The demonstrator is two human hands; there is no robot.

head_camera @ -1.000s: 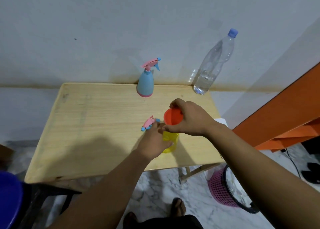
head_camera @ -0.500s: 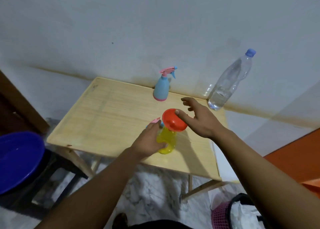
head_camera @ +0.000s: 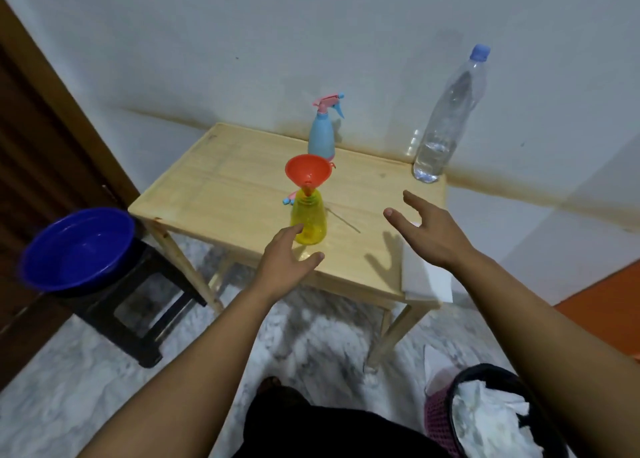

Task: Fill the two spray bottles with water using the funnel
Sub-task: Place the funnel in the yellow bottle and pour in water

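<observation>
A yellow spray bottle (head_camera: 309, 222) stands uncapped on the wooden table (head_camera: 214, 183), with the orange funnel (head_camera: 307, 170) sitting in its neck. Its pink and blue spray head (head_camera: 289, 199) lies on the table just behind it, mostly hidden. A blue spray bottle (head_camera: 322, 138) with its pink trigger on stands at the table's back edge. My left hand (head_camera: 285, 262) hovers open just in front of the yellow bottle, holding nothing. My right hand (head_camera: 424, 230) is open to the right of it, fingers spread, apart from everything.
A clear plastic water bottle (head_camera: 446, 125) with a blue cap stands at the table's back right corner. A blue basin (head_camera: 78, 248) rests on a black stool at the left. A white cloth (head_camera: 424, 281) lies at the table's right front. A pink bin (head_camera: 491, 419) stands on the floor.
Both hands have let go of the funnel and yellow bottle and drawn back toward me. The funnel stays upright in the bottle's neck. My view has swung left, showing the basin.
</observation>
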